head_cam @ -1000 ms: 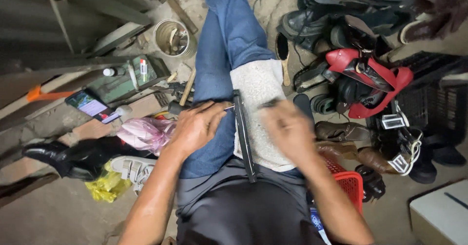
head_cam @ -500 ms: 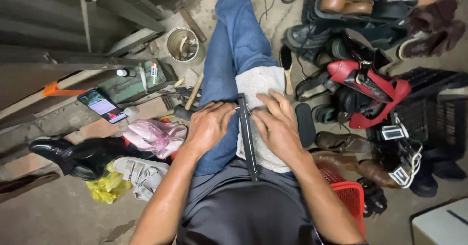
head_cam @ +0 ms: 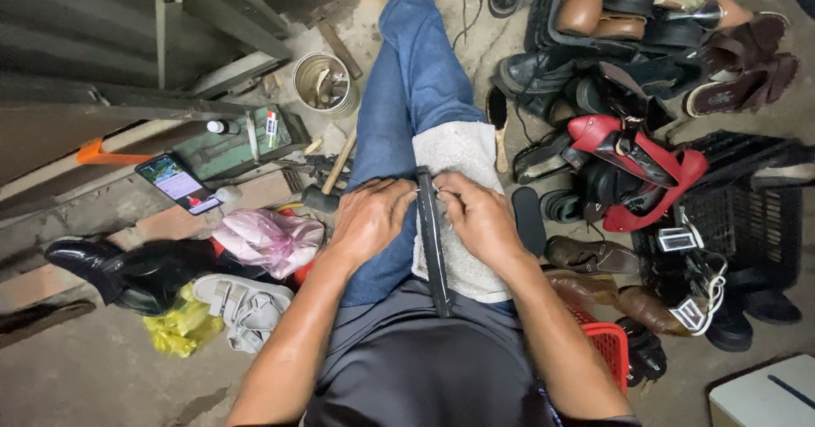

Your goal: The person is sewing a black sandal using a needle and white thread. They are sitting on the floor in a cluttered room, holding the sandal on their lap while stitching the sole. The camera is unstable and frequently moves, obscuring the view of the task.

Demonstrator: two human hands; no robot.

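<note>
Now, from my head camera, my left hand [head_cam: 372,216] and right hand [head_cam: 477,217] each pinch the long black strap [head_cam: 431,249] lying on the white towel [head_cam: 458,155] over my thigh; red shoe [head_cam: 637,168] at three o'clock.

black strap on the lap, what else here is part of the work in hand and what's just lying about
In hand:
left hand and right hand, both gripping the black strap
pale towel under it on the knee

Lying about:
hammer
phone
tin can
pink bag
white sandal
red shoe
red basket
</note>
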